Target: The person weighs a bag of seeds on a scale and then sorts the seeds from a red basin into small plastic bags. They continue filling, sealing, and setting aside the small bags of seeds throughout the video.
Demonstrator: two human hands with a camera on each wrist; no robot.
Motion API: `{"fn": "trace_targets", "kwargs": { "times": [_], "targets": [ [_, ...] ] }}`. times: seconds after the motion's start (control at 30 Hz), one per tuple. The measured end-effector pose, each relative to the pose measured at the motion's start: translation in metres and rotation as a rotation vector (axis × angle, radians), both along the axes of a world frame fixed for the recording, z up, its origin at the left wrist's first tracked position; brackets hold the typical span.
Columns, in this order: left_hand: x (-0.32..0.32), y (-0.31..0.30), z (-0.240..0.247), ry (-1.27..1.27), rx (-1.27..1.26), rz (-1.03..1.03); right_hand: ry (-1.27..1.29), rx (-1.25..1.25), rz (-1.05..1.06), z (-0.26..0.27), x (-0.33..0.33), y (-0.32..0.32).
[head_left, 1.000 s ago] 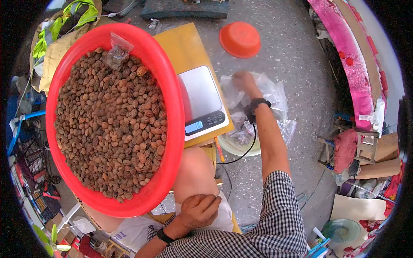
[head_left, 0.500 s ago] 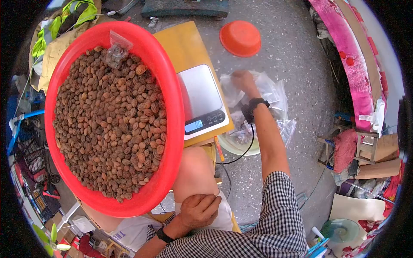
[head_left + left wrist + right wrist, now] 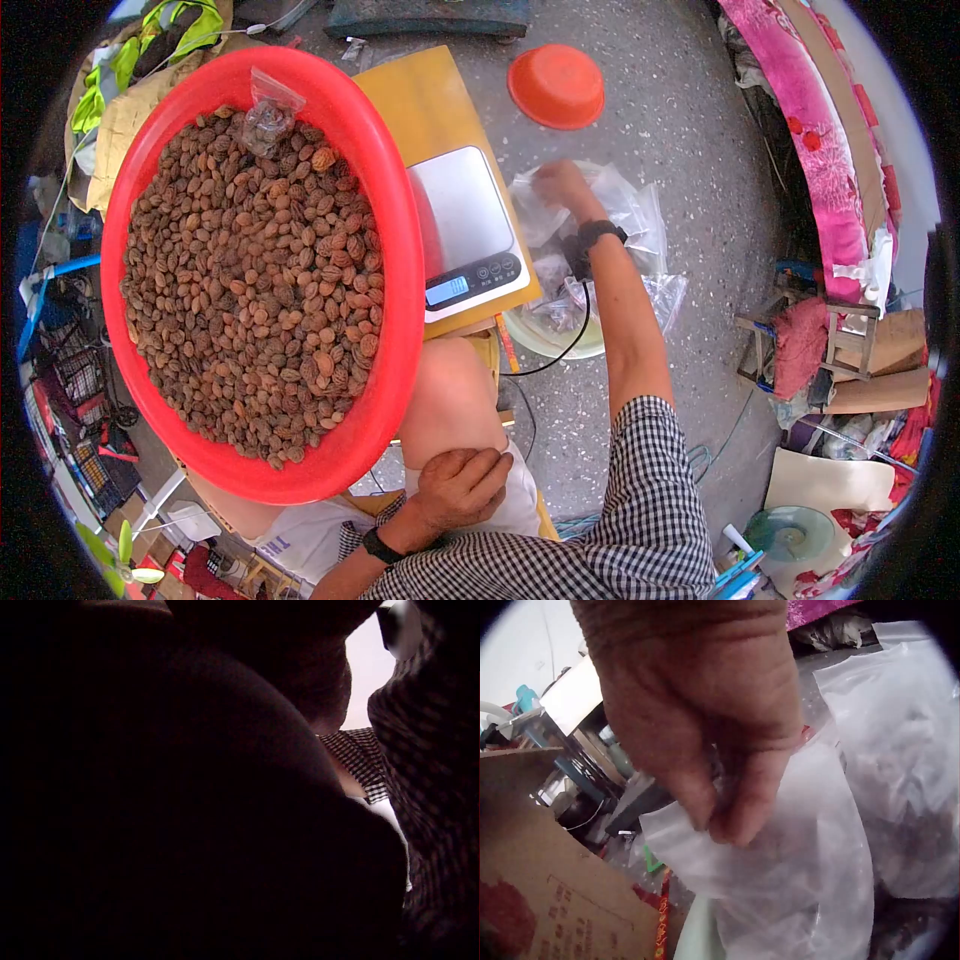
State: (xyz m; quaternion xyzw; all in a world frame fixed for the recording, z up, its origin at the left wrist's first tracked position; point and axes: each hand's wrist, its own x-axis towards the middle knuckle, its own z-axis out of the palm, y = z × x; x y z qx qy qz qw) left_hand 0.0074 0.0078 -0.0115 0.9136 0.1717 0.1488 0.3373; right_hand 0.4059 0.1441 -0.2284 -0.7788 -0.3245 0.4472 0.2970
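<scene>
The speckled grey floor (image 3: 730, 200) spreads widest; over it stands out a red basin (image 3: 405, 300) heaped with brown, ridged pits (image 3: 250, 290). Beside that, a yellow surface (image 3: 410, 95) carries a scale (image 3: 465, 215) (display lit, digits too small to trust). Then a pale tub (image 3: 575, 350), partly under loose clear bags (image 3: 635, 225), and an orange bowl (image 3: 557, 87) farther off. The left grip (image 3: 462, 490) rests released on the leg (image 3: 455, 395). The right grip (image 3: 563, 185) pinches a clear plastic bag (image 3: 795, 877) just beside the yellow surface. Smallest, a little filled bag (image 3: 266, 128) lies on the pits.
</scene>
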Motion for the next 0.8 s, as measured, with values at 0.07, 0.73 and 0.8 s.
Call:
{"fn": "trace_targets", "kwargs": {
  "times": [0.07, 0.73, 0.8],
  "targets": [
    [0.000, 0.001, 0.000, 0.001, -0.003, -0.007, -0.005, -0.003, 0.009, -0.002, 0.002, 0.000],
    [0.001, 0.000, 0.000, 0.005, -0.016, 0.002, 0.023, 0.056, 0.070, -0.005, 0.005, 0.000],
    [0.000, -0.001, -0.002, 0.006, -0.019, -0.007, -0.080, 0.055, 0.080, -0.010, 0.002, 0.000]
  ]
}}
